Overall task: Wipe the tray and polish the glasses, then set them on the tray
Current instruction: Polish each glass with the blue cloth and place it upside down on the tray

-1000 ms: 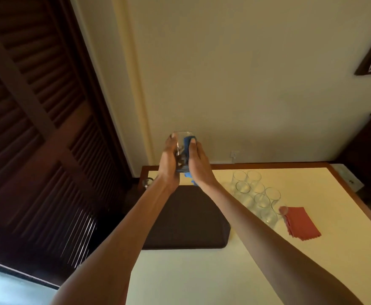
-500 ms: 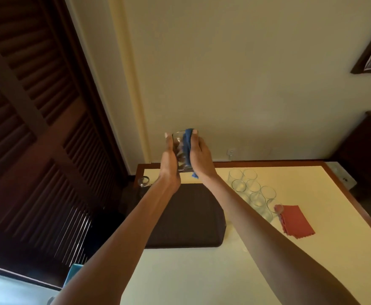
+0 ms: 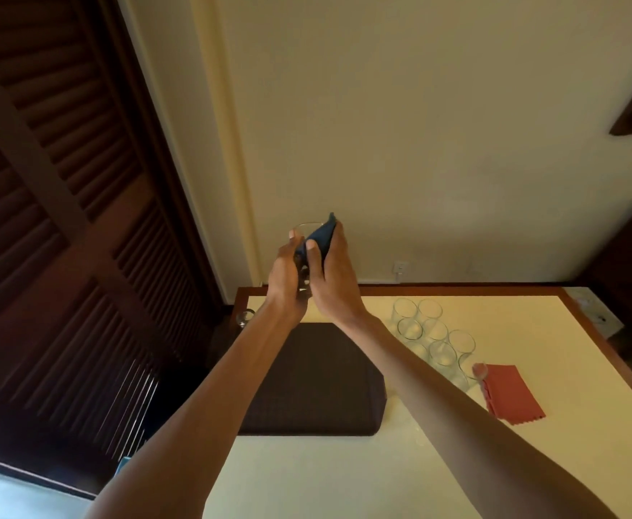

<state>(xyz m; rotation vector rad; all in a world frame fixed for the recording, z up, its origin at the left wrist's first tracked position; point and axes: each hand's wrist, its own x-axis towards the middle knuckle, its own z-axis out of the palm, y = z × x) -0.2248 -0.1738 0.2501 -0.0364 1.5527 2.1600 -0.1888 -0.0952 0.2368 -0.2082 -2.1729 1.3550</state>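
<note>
Louvred door (image 3: 63, 226) far left. Small glass (image 3: 246, 317) at the desk's (image 3: 344, 477) back-left corner. My left hand (image 3: 288, 279) is raised above the desk, grip closed around a tumbler (image 3: 304, 234). Right hand (image 3: 331, 273) presses a blue cloth (image 3: 320, 236) against its side, fingers closed on the cloth. Below the hands, dark tray (image 3: 318, 383) lies flat on the desk, nothing on it. Right of the tray, cluster of glasses (image 3: 432, 337) stands upright, touching each other. Red cloth (image 3: 513, 395) lies just beside the nearest of them.
</note>
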